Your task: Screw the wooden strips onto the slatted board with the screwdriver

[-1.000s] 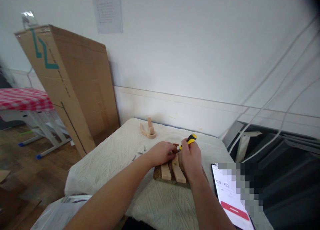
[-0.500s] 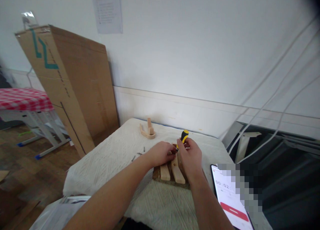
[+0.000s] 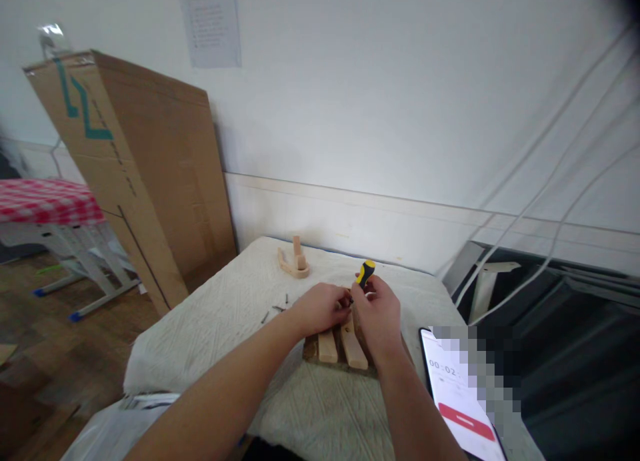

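A yellow and black screwdriver (image 3: 367, 272) slants up out of my right hand (image 3: 382, 314), whose fingers are closed around its handle. Opposite it, my left hand (image 3: 323, 307) pinches close to the tool's tip; what lies between those fingers is hidden. Beneath both hands, two pale wooden pieces (image 3: 355, 349) lie side by side on a dark, worn wooden board (image 3: 311, 349). The right-hand piece has a hole in its face. To the left of my left hand lie several dark screws (image 3: 279, 308). A curved wooden part with an upright block (image 3: 296, 269) stands farther back.
A white textured cloth (image 3: 200, 334) covers the table. On the right lies a phone (image 3: 445, 374) with a timer display. A tall cardboard box (image 3: 165, 174) stands at the left, and white cables (image 3: 545, 187) hang by the wall at the right.
The view has shifted slightly. The screwdriver handle has turned a little and sits slightly lower in my right hand's fingers. My left hand keeps its pinch near the tip.
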`<state>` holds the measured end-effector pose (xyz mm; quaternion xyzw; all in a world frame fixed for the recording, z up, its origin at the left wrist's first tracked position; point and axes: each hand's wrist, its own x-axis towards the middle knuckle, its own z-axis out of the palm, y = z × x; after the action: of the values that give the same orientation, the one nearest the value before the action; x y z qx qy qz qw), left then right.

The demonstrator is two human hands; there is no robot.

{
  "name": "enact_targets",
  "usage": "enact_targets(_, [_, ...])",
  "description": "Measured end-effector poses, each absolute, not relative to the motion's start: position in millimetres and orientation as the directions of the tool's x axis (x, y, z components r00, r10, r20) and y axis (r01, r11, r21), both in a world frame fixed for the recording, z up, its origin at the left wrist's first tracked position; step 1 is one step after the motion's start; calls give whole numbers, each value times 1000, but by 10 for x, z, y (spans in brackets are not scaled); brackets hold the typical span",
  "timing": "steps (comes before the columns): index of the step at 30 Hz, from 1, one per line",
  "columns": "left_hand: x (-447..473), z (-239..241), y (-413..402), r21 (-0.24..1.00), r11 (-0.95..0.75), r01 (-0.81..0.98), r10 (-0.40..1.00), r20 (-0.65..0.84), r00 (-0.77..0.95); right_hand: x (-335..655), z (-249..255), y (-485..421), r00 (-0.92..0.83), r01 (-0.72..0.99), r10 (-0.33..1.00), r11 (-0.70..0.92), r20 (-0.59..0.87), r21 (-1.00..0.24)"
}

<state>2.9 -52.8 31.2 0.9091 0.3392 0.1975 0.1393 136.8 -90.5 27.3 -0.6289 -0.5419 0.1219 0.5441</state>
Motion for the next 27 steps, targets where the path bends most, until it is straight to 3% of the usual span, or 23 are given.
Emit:
enact_targets(13, [35, 264, -492, 323, -737, 594, 674, 284, 682, 1363, 221, -860, 413, 599, 776, 162, 476, -784])
enact_targets(27, [50, 250, -509, 357, -737, 574, 674, 326, 662, 1374, 230, -864, 418, 497, 825, 143, 381, -856])
